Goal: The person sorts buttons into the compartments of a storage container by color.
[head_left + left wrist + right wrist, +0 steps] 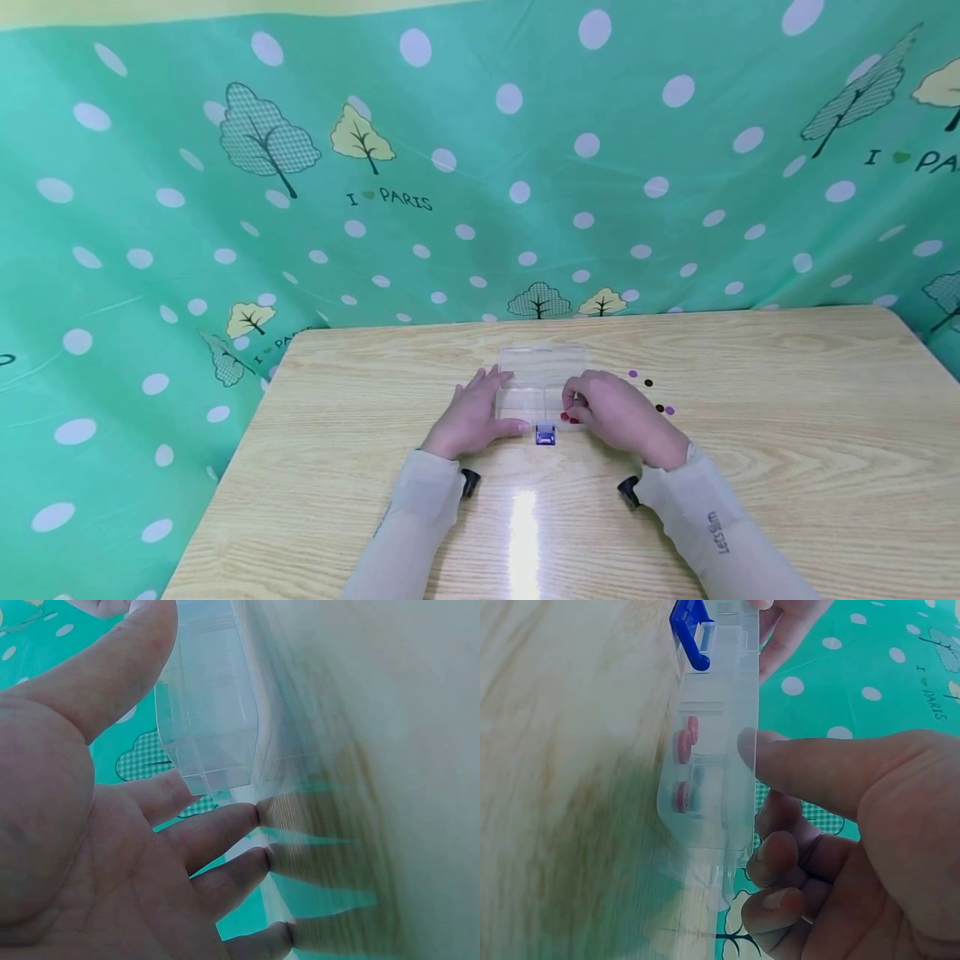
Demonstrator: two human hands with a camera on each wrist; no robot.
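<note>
A clear plastic box (521,407) with compartments lies on the table, its clear lid (543,360) folded back and a blue latch (545,435) at its front. My left hand (474,417) rests at the box's left end, fingers spread and straight, thumb along the front edge. Over the right front compartment is my right hand (611,410), its fingers curled and the thumb tip dipping inside the wall. I cannot tell whether a button is between its fingertips. Red buttons (683,746) stand in that compartment, seen through the wall in the right wrist view.
To the right of the box lie a purple button (633,374) and a black button (648,383), with another black-and-purple pair closer to the right wrist. Behind the wooden table (360,400) hangs a green dotted curtain (465,167).
</note>
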